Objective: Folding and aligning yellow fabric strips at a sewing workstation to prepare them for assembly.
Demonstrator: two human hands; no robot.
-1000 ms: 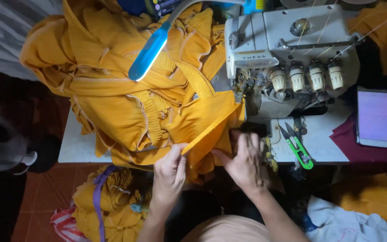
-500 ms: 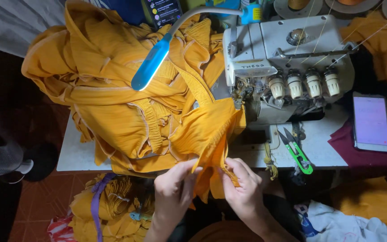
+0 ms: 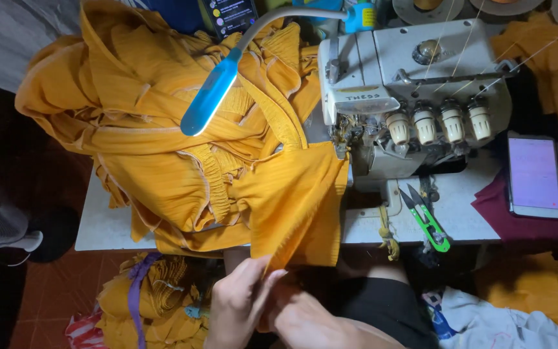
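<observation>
A big heap of yellow ribbed fabric (image 3: 163, 148) covers the left of the sewing table, and one piece (image 3: 298, 200) hangs over the front edge beside the white overlock sewing machine (image 3: 414, 97). Below the table edge, my left hand (image 3: 240, 304) pinches the lower tip of that hanging piece. My right hand (image 3: 311, 320) sits just beside it, fingers closed around the same fabric end, partly hidden behind the left hand.
A blue lamp (image 3: 211, 94) on a bent neck hangs over the heap. Green-handled thread snips (image 3: 427, 220) lie on the table by the machine. A phone (image 3: 535, 176) rests on maroon cloth at the right. More yellow bundles (image 3: 143, 297) lie on the floor.
Both hands have dropped from the table edge down toward my lap, drawing the yellow piece's end with them. The view has shifted slightly.
</observation>
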